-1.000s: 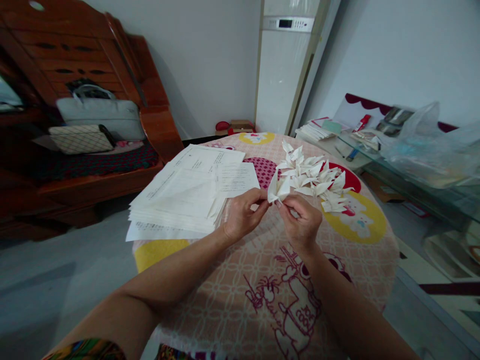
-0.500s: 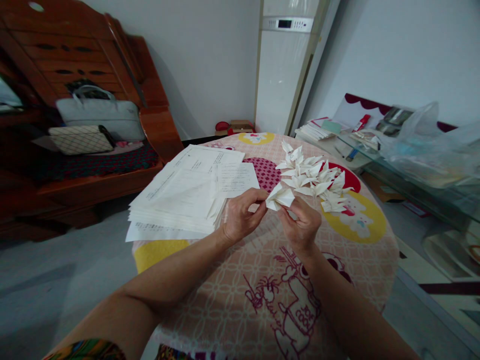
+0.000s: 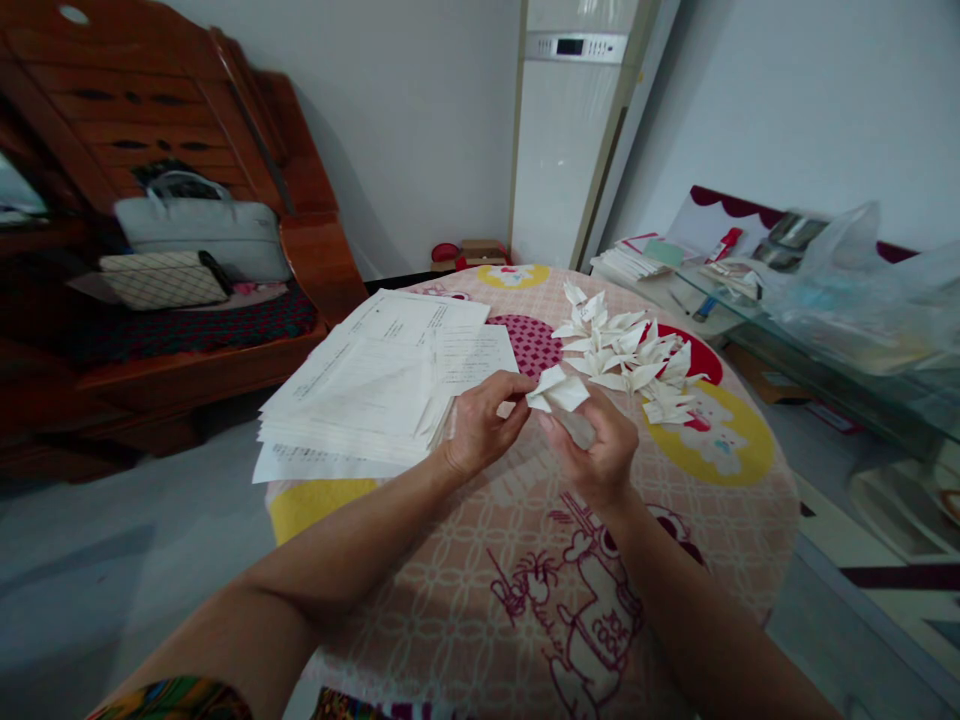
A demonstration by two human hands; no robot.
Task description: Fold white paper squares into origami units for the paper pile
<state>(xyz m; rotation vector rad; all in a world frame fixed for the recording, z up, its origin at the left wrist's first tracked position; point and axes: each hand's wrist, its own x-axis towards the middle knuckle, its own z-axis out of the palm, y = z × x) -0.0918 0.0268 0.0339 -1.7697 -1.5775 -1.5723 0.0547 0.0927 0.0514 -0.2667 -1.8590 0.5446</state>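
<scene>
head view: left hand (image 3: 484, 428) clamped on 1 folded paper (image 3: 559, 391) by its left corner, above the table (image 3: 442, 570). right hand (image 3: 606, 450) at the paper's right side, thumb spread from fingers; can't tell if it grips. beyond: 1 heap of folded pieces (image 3: 630, 352), overlapping, no sure count. left: 1 stack of sheets (image 3: 352, 385), print too small to read.

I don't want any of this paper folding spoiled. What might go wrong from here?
The left hand pinches the folded paper, with the right hand close at its other side; pressing too hard might crease it badly.

The left forearm passes close to the uneven stack of printed sheets, so a nudge could shift some.

The paper cranes lie bunched just beyond the right hand; a careless reach might crush a few.
</scene>
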